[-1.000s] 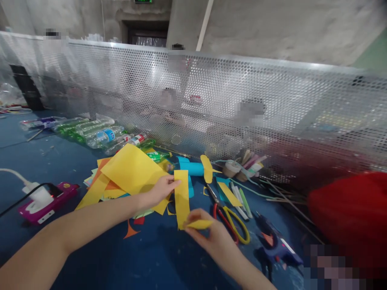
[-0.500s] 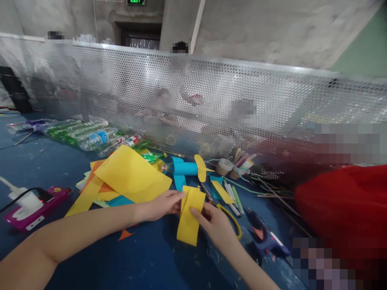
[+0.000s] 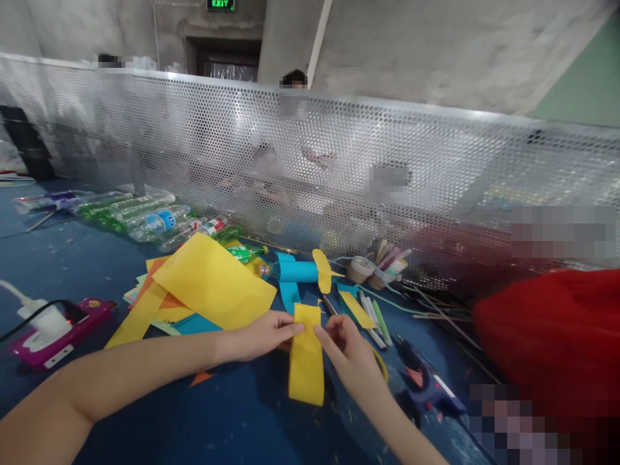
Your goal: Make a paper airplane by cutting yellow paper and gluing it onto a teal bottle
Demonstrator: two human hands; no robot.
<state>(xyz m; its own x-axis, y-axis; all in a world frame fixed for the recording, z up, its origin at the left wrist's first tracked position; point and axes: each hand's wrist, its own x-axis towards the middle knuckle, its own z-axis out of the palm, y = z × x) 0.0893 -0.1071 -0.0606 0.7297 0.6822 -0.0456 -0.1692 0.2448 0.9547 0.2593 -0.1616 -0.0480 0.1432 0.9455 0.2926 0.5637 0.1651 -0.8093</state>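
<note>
A folded yellow paper strip (image 3: 306, 368) hangs upright between my hands above the blue table. My left hand (image 3: 271, 332) pinches its upper left edge, thumb on the front and the other fingers partly hidden behind. At the strip's right edge is my right hand (image 3: 351, 349), its thumb tip on the paper and its fingers curled. Just beyond lies a bottle wrapped in blue paper (image 3: 298, 271) with a yellow paper piece (image 3: 322, 271) at one end. Scissors with yellow handles (image 3: 380, 365) are partly hidden behind my right hand.
Yellow sheets (image 3: 217, 284) lie on other coloured paper at the left. Plastic bottles (image 3: 159, 219) line a perforated metal screen (image 3: 436, 168), with people behind it. A purple power strip (image 3: 62, 336) sits far left. Markers (image 3: 375, 316) and a blue glue gun (image 3: 436, 387) lie right, near red fabric (image 3: 547, 323).
The two overlapping upper ends of the yellow strip now line up, and it hangs straighter. My left thumb has moved onto its front; my right hand has shifted to its edge.
</note>
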